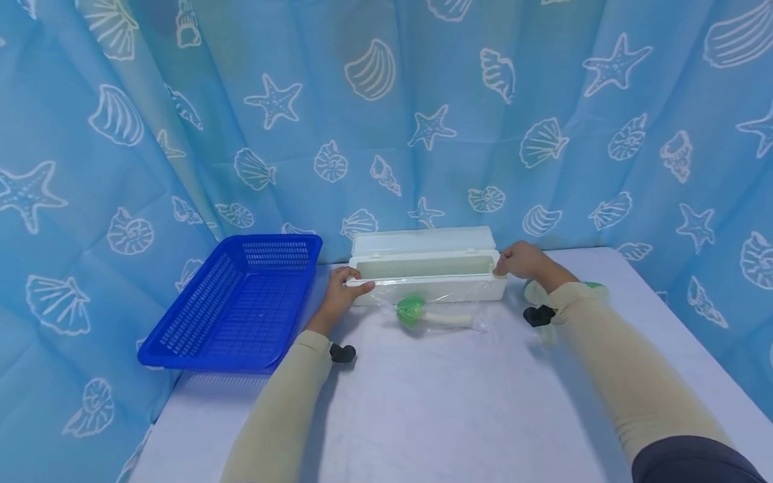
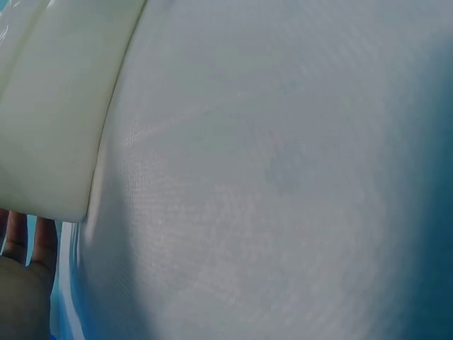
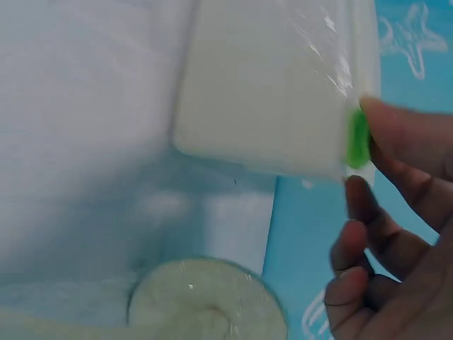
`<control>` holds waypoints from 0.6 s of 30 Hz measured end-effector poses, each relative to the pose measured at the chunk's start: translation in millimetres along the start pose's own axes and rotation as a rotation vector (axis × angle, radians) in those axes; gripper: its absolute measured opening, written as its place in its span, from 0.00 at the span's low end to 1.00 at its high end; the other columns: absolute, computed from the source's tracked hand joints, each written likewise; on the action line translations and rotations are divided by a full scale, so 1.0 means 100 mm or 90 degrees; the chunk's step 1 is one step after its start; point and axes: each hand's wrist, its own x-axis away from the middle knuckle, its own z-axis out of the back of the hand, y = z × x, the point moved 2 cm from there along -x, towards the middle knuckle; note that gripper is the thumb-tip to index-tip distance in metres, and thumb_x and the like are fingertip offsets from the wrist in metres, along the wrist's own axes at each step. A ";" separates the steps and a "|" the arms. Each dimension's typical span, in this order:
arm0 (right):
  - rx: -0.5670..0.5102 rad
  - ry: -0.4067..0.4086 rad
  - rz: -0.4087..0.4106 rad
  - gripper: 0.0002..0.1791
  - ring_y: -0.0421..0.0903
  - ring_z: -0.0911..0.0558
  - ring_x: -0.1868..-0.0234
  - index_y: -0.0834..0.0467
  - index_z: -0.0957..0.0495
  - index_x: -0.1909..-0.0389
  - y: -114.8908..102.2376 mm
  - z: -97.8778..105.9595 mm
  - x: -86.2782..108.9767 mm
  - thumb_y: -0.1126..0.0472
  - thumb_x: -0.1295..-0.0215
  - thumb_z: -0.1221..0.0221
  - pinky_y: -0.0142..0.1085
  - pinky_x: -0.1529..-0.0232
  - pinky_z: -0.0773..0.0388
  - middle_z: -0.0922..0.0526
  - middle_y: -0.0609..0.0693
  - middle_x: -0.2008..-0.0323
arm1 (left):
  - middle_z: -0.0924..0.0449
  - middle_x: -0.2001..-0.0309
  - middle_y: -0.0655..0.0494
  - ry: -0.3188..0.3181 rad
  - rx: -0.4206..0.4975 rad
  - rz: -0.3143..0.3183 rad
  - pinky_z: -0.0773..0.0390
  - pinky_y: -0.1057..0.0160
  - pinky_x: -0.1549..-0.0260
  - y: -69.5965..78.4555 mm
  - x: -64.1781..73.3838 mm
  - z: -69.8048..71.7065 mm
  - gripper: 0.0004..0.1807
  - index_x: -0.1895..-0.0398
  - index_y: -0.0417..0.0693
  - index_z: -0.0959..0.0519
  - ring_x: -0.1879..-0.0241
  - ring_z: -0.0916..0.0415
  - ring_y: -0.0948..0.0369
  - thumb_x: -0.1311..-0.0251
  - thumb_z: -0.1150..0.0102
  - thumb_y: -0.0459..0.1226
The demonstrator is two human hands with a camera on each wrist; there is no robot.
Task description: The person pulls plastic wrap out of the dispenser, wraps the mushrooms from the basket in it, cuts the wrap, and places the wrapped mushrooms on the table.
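A long white box point(image 1: 423, 290) stands at the back middle of the table, its hinged lid point(image 1: 423, 241) raised against the curtain. Clear plastic film point(image 3: 318, 42) lies along the front rim. My left hand point(image 1: 344, 295) grips the box's left end, thumb over the front edge; the left wrist view shows its fingers point(image 2: 44, 244) behind that end. At the right end, my right hand point(image 1: 525, 261) pinches a small green tab point(image 3: 359, 138) at the rim between thumb and fingers. A tool with a green head and white handle point(image 1: 447, 320), wrapped in clear plastic, lies before the box.
A blue plastic basket point(image 1: 253, 355) sits on the left of the table. Partly hidden behind my right wrist is a pale green thing; the right wrist view shows it as a round pale disc point(image 3: 212, 283). A blue shell-print curtain point(image 1: 423, 168) hangs behind.
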 end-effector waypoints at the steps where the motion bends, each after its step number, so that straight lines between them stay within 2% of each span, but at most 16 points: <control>1: -0.016 0.002 0.002 0.10 0.54 0.26 0.61 0.61 0.18 0.64 0.02 0.00 0.02 0.58 0.34 0.42 0.47 0.61 0.28 0.19 0.56 0.61 | 0.37 0.42 0.43 -0.001 -0.002 0.003 0.41 0.46 0.44 -0.01 0.00 0.00 0.17 0.70 0.47 0.28 0.39 0.42 0.48 0.48 0.26 0.41; 3: -0.032 0.014 0.015 0.09 0.53 0.27 0.62 0.61 0.19 0.62 0.03 -0.02 0.04 0.59 0.33 0.43 0.46 0.61 0.28 0.20 0.56 0.61 | 0.38 0.41 0.43 -0.003 -0.005 0.006 0.41 0.47 0.44 0.00 -0.01 0.00 0.17 0.69 0.47 0.28 0.39 0.43 0.49 0.48 0.27 0.41; 7: -0.081 0.044 0.046 0.13 0.55 0.24 0.55 0.65 0.20 0.54 0.09 -0.04 0.08 0.60 0.29 0.44 0.49 0.56 0.27 0.20 0.59 0.56 | 0.36 0.42 0.44 -0.011 -0.010 -0.009 0.42 0.47 0.42 0.02 -0.01 0.01 0.16 0.67 0.45 0.27 0.39 0.42 0.50 0.46 0.28 0.41; 9: -0.081 0.058 0.070 0.14 0.58 0.24 0.52 0.66 0.21 0.51 0.12 -0.05 0.12 0.60 0.28 0.46 0.51 0.54 0.27 0.20 0.61 0.53 | 0.35 0.42 0.43 -0.014 -0.020 -0.018 0.42 0.47 0.40 0.04 0.00 0.01 0.15 0.63 0.43 0.24 0.38 0.42 0.49 0.45 0.29 0.40; 14: -0.005 0.089 0.134 0.15 0.63 0.26 0.45 0.65 0.21 0.48 0.03 -0.08 0.21 0.62 0.28 0.47 0.56 0.48 0.29 0.23 0.64 0.47 | 0.39 0.37 0.40 0.004 -0.057 -0.028 0.37 0.46 0.43 0.08 0.04 0.01 0.25 0.46 0.42 0.25 0.41 0.40 0.45 0.44 0.30 0.41; 16: 0.021 0.084 0.158 0.15 0.64 0.29 0.42 0.65 0.21 0.47 -0.03 -0.11 0.23 0.62 0.30 0.44 0.57 0.45 0.31 0.24 0.65 0.45 | 0.40 0.38 0.41 0.016 -0.070 -0.030 0.35 0.47 0.47 0.11 0.07 0.00 0.26 0.45 0.43 0.27 0.44 0.39 0.45 0.44 0.30 0.42; 18: 0.044 0.078 0.173 0.14 0.64 0.28 0.42 0.64 0.20 0.50 -0.06 -0.15 0.24 0.61 0.32 0.40 0.57 0.45 0.31 0.22 0.63 0.47 | 0.39 0.41 0.42 0.026 -0.090 -0.035 0.34 0.48 0.49 0.13 0.11 0.00 0.23 0.49 0.43 0.28 0.46 0.39 0.45 0.44 0.30 0.41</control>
